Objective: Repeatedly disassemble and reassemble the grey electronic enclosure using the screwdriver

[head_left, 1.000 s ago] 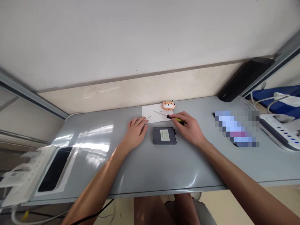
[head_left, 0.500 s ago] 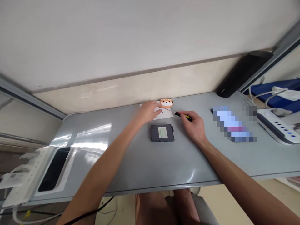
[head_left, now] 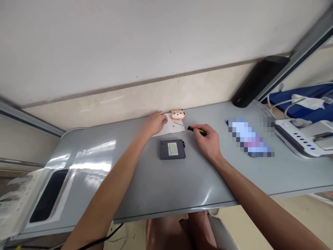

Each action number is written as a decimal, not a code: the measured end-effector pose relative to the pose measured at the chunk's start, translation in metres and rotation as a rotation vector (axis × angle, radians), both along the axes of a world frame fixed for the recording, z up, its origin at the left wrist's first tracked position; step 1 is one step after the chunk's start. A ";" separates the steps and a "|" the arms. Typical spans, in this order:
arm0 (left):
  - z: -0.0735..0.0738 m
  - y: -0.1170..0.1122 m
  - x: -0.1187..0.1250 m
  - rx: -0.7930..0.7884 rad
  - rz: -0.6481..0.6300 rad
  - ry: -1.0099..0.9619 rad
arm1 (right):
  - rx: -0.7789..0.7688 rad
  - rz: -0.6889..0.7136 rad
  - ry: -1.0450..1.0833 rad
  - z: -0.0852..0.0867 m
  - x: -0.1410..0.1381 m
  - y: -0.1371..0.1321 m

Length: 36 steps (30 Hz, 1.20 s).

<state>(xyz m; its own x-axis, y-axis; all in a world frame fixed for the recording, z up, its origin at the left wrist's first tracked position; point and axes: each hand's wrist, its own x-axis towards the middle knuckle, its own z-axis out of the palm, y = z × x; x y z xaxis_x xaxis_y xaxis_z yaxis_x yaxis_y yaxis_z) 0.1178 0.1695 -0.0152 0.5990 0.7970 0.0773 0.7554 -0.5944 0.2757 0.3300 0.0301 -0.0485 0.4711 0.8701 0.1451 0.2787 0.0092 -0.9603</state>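
Note:
My right hand (head_left: pixel 208 140) grips the black and yellow handle of a screwdriver (head_left: pixel 197 130). The thin shaft points left over a white sheet of paper (head_left: pixel 169 130). On that paper rests my left hand (head_left: pixel 156 123), its fingers bent and pressed together; whatever they pinch is too small to make out. A tiny dark speck (head_left: pixel 173 126), perhaps a screw, lies on the paper near the screwdriver's tip. In front of the paper, a flat dark box-shaped device (head_left: pixel 172 149) with a pale label lies on the grey desk.
Behind the paper sits an orange dog-face case (head_left: pixel 178 115). To the right are a blurred-out phone (head_left: pixel 248 137), a white power strip (head_left: pixel 303 139) and a black cylinder (head_left: pixel 261 81) by the wall. At left, a dark phone (head_left: pixel 49 196) lies beside another power strip (head_left: pixel 22 201).
My left hand's fingers, stretched apart over the paper before, are now drawn together and further left of the case. The screwdriver stays in my right hand. The whole view has shifted slightly.

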 end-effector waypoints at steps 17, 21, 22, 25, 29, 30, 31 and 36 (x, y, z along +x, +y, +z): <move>0.004 -0.042 -0.036 -0.056 0.045 -0.120 | 0.118 0.409 -0.181 -0.005 -0.003 -0.006; 0.002 -0.045 -0.032 -0.040 0.042 -0.119 | 0.116 0.423 -0.163 -0.007 -0.003 -0.004; 0.002 -0.044 -0.033 -0.036 0.041 -0.121 | 0.118 0.420 -0.161 -0.007 -0.003 -0.004; 0.001 -0.042 -0.036 -0.028 0.038 -0.126 | 0.126 0.393 -0.153 -0.007 -0.002 -0.002; 0.000 -0.042 -0.041 0.006 0.060 -0.140 | 0.118 0.385 -0.148 -0.005 -0.002 -0.001; 0.000 -0.043 -0.042 0.010 0.066 -0.148 | 0.116 0.390 -0.149 -0.005 -0.001 -0.001; -0.001 -0.043 -0.042 0.011 0.069 -0.157 | 0.116 0.396 -0.148 -0.005 -0.001 -0.001; -0.006 -0.045 -0.038 0.017 0.047 -0.183 | 0.115 0.396 -0.134 -0.005 -0.001 -0.002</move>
